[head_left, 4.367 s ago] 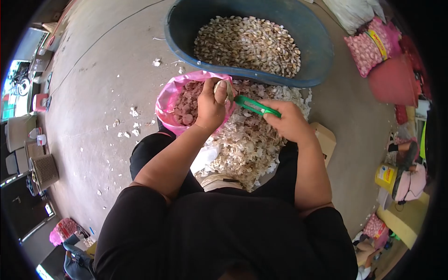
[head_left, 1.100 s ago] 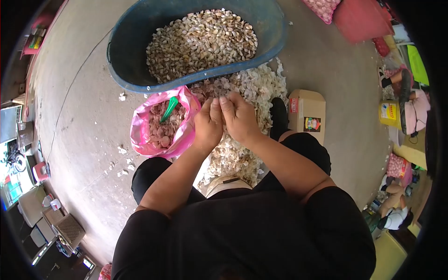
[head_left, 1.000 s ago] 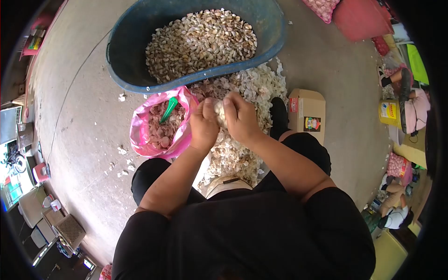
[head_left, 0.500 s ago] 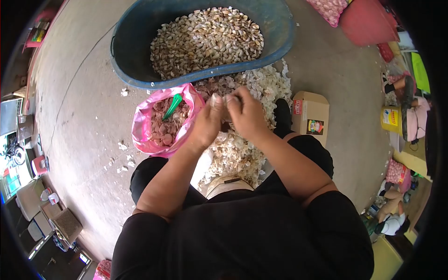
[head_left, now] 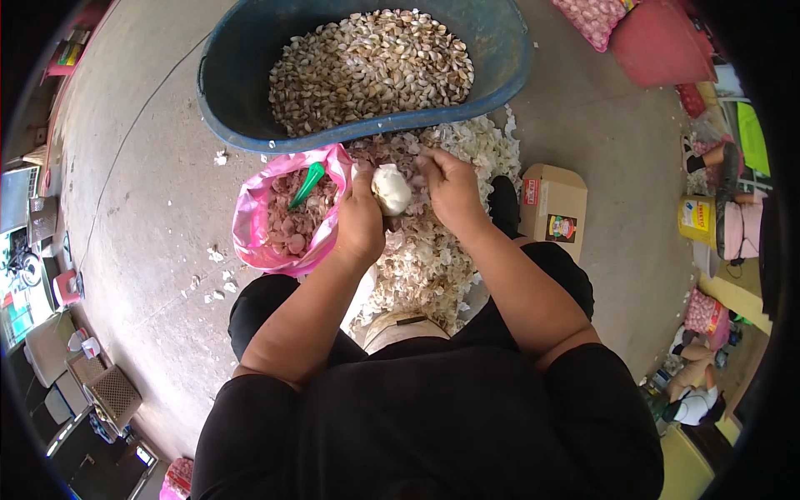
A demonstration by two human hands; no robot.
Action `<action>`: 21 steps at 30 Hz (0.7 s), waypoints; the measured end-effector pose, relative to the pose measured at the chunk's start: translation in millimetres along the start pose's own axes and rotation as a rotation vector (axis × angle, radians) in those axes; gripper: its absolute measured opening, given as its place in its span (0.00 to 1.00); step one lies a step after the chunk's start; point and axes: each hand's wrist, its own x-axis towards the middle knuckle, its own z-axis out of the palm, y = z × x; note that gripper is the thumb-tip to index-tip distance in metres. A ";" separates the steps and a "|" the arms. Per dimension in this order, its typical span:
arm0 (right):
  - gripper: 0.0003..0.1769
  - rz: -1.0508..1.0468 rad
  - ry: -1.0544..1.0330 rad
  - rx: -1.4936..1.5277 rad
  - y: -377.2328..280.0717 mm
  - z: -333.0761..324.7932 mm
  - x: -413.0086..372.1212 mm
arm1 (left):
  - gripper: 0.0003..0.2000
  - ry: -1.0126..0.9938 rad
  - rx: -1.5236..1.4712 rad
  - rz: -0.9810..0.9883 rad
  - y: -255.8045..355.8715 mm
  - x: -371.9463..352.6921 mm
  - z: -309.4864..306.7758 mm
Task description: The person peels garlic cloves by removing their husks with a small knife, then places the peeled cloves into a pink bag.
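My left hand (head_left: 360, 218) is closed on a whole white garlic bulb (head_left: 390, 190), which shows between the thumb and the fingers. A short way to its right is my right hand (head_left: 455, 193), thumb and fingers pinched together; whether anything is between them is hidden. Garlic skins (head_left: 417, 271) lie in a heap beneath both hands and between my legs. Close by on the left, a pink plastic bag (head_left: 243, 227) holds reddish garlic pieces and skins, with a green handle-like object (head_left: 307, 184) lying on top.
Beyond my hands stands a large blue tub (head_left: 229, 92) of loose garlic cloves (head_left: 375, 71). A cardboard box (head_left: 542, 187) is beside my right foot. Mesh garlic sacks (head_left: 590, 21), a red tub (head_left: 658, 46) and a yellow bucket (head_left: 697, 218) stand right. Other people sit at the right edge.
My hands have moved apart from close together. The garlic bulb now shows plainly in my left hand, and my right hand has shifted slightly to the right.
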 end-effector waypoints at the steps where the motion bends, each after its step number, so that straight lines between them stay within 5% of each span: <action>1: 0.13 0.012 0.038 -0.068 -12.2 -1.5 -0.2 | 0.18 0.039 0.039 0.069 -5.7 3.0 -2.6; 3: 0.14 -0.166 0.105 -0.060 -32.9 10.1 -23.4 | 0.19 0.117 0.114 0.209 -16.3 8.0 -3.3; 5: 0.14 -0.193 0.080 -0.196 -33.6 17.4 -31.3 | 0.20 0.161 0.480 0.592 -27.3 3.7 1.6; 7: 0.13 -0.215 0.086 -0.085 -28.3 18.3 -30.4 | 0.20 0.159 0.477 0.417 -26.0 1.3 0.5; 10: 0.12 -0.089 0.060 0.212 -19.7 18.7 -21.6 | 0.17 0.170 0.050 0.121 -16.6 -4.1 10.3; 14: 0.15 0.234 -0.058 0.452 35.9 28.5 -1.4 | 0.15 -0.114 -0.162 -0.008 -24.2 7.1 -9.9; 17: 0.18 0.286 0.117 0.380 5.4 21.9 -10.4 | 0.17 0.134 -0.084 0.083 -10.2 2.2 0.8; 18: 0.18 0.268 -0.025 0.297 1.1 12.7 -12.2 | 0.17 0.150 -0.042 0.122 -8.4 3.4 -1.2; 21: 0.18 -0.106 0.008 0.354 -1.7 33.2 -25.0 | 0.19 0.223 0.389 0.449 -29.8 15.2 -9.7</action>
